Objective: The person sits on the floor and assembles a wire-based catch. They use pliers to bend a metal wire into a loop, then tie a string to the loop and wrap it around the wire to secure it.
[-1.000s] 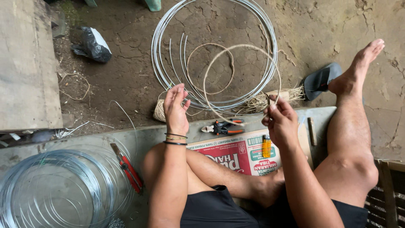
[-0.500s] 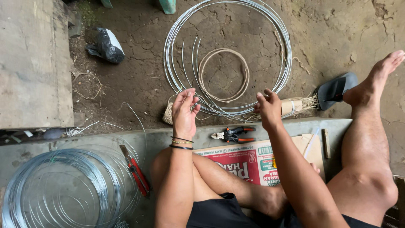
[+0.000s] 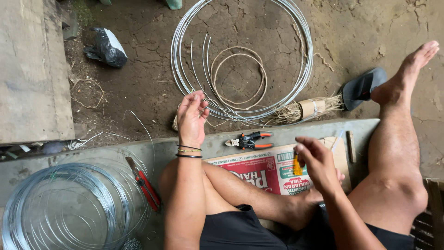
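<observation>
My left hand (image 3: pixel 192 119) is raised over the edge of the concrete ledge, palm up and fingers apart, holding nothing; thin wire ends lie just beyond its fingertips. My right hand (image 3: pixel 317 164) hovers low over a flattened red printed carton (image 3: pixel 256 172), fingertips right beside a small yellow object (image 3: pixel 296 166); I cannot tell if they touch. On the dirt ahead lies a large coil of grey wire (image 3: pixel 306 69) with a smaller tan wire ring (image 3: pixel 264 76) inside it. Orange-handled pliers (image 3: pixel 249 140) rest on the ledge between my hands.
A big coil of shiny wire (image 3: pixel 69 208) sits on the ledge at left, red-handled cutters (image 3: pixel 145 185) beside it. A straw bundle (image 3: pixel 305 109), a grey sandal (image 3: pixel 363 88), a black bag (image 3: pixel 108 48) and a concrete slab (image 3: pixel 27 69) surround the dirt patch.
Both hands let go of the tan wire ring, which now lies inside the large coil. My right hand dropped back to the carton; the left stayed raised.
</observation>
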